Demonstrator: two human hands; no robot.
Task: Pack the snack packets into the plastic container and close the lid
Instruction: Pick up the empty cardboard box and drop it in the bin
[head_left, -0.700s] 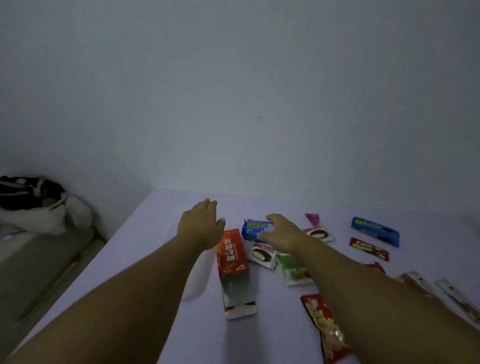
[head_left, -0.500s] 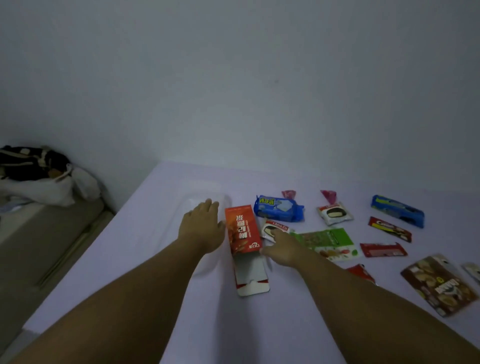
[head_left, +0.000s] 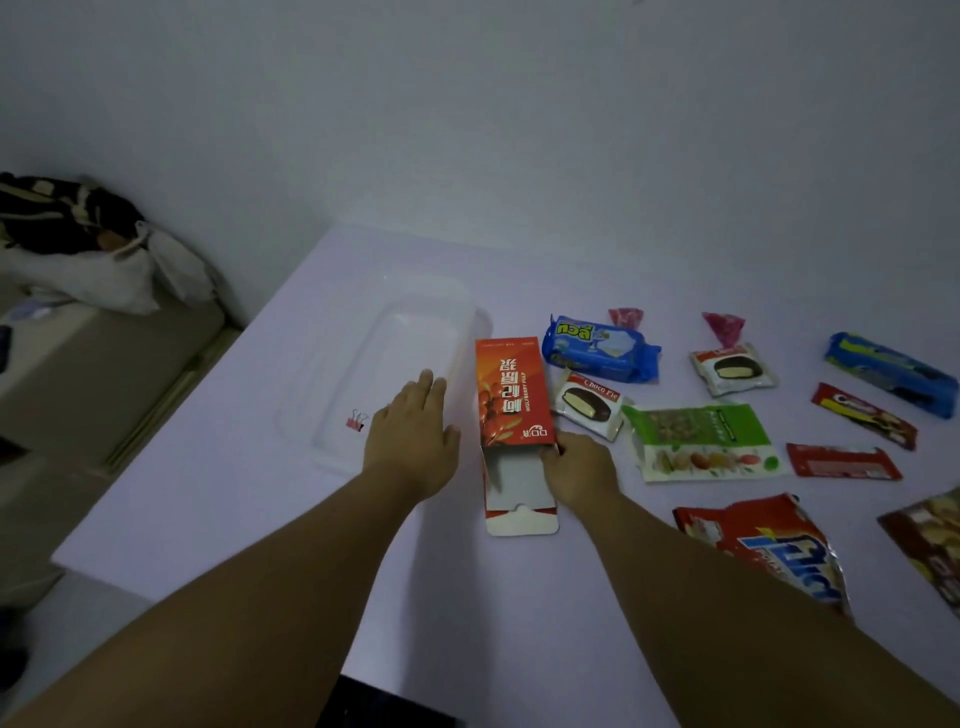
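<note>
Container, clear and lidless, sits on the table left of the packets. My left hand lies flat on its near rim, fingers straight. My right hand pinches the orange box at its open flap, just beside the container.

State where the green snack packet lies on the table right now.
In the head view the green snack packet lies flat right of centre, between the Choco Pie on its left and a red packet on its right.
</note>
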